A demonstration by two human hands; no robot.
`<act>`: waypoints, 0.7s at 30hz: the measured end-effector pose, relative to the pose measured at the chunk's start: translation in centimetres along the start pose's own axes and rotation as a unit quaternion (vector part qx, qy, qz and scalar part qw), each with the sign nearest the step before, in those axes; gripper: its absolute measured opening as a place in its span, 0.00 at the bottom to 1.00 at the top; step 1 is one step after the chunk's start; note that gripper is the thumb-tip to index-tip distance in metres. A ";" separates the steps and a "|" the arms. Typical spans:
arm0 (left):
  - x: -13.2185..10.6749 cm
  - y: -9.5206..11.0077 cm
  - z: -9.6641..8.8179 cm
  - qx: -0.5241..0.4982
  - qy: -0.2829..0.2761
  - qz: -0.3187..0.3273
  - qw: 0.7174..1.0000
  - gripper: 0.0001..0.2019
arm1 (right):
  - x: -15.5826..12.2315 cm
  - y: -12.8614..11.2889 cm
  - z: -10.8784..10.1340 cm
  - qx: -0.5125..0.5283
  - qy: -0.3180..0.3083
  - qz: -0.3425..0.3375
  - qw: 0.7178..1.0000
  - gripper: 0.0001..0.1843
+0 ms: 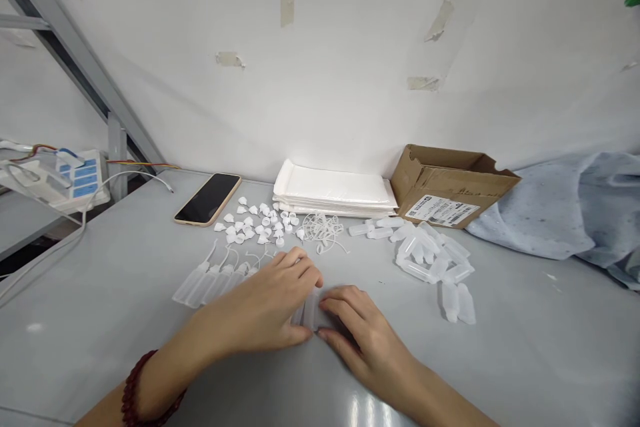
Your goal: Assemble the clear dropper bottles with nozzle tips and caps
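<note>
Plastic bottles lie side by side on the grey table, between the left hand and the right hand. The left one bends over them, thumb and fingers parted; whether it grips, I cannot tell. The right one is half open, empty, fingertips just beside the bottles.

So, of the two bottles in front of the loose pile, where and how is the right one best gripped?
Probably across the middle of the right bottle, from above and the right: its long body lies flat with that side open, while the left bottle lies close beside it.
</note>
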State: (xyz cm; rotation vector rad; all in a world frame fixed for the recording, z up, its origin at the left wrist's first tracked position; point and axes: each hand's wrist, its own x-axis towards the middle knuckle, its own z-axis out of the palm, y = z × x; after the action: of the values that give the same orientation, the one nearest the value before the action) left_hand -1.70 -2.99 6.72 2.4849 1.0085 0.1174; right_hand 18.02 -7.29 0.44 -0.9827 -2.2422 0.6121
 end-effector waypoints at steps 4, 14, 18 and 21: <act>-0.1 0.0 -0.1 -0.007 0.001 0.001 1.000 0.15 | 0.0 -0.1 0.0 0.000 0.000 -0.004 1.000 0.12; 0.1 -1.1 -0.6 0.004 0.159 -0.046 0.986 0.04 | 0.0 -0.1 -0.2 0.009 0.004 -0.012 1.000 0.10; 0.5 -1.8 -0.6 0.009 0.258 -0.088 0.962 0.06 | 0.0 -0.1 -0.2 0.005 0.005 -0.014 1.000 0.09; 0.7 -2.1 -0.6 0.000 0.289 -0.114 0.951 0.05 | 0.0 -0.1 -0.2 0.005 0.003 -0.018 1.000 0.10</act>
State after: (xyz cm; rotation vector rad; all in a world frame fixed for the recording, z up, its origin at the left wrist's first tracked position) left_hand -2.71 -1.00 6.24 2.3538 1.5137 0.8061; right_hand 18.10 -7.28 0.64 -0.9368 -2.2441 0.6042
